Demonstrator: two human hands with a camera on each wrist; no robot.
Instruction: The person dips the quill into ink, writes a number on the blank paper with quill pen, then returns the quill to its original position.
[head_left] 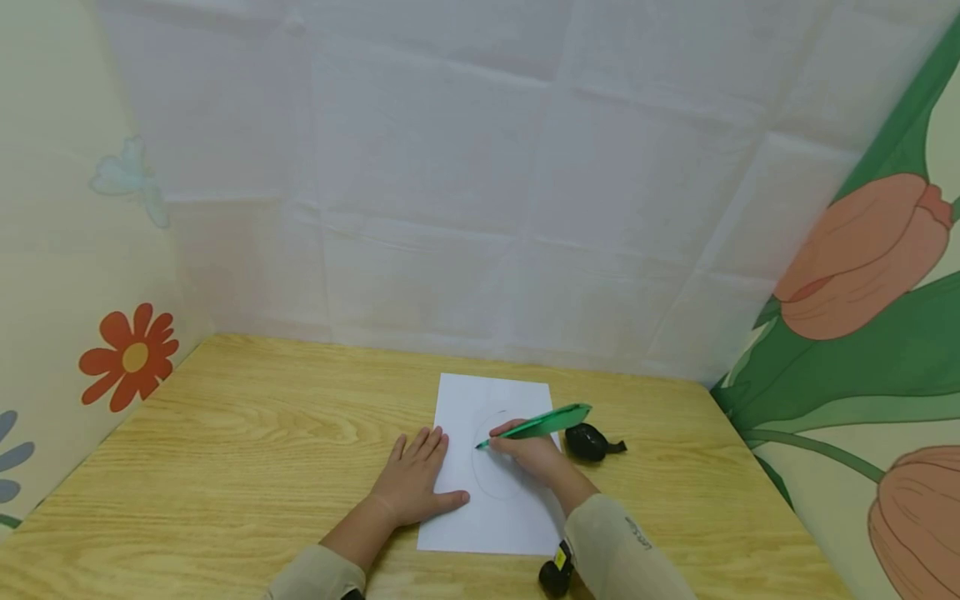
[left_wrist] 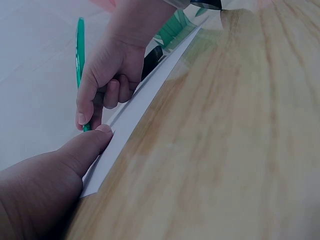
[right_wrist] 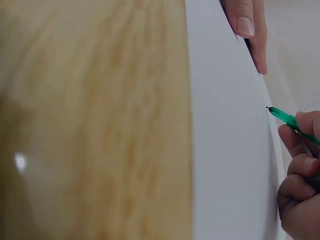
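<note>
A white sheet of paper lies on the wooden table, with a thin oval outline drawn on it. My right hand pinches a green pen whose upper end widens like a feather or leaf. Its dark tip meets the paper at the oval's left side. Flat over the sheet's left edge rests my left hand, fingers straight and thumb out on the paper. The right wrist view shows the pen between thumb and fingers, the other fingers curled beneath.
Just right of the paper lies a shiny black rounded object with a narrow end. Another black object with a yellow patch is by the right sleeve. A creased white sheet hangs behind the table; flower-patterned walls flank it.
</note>
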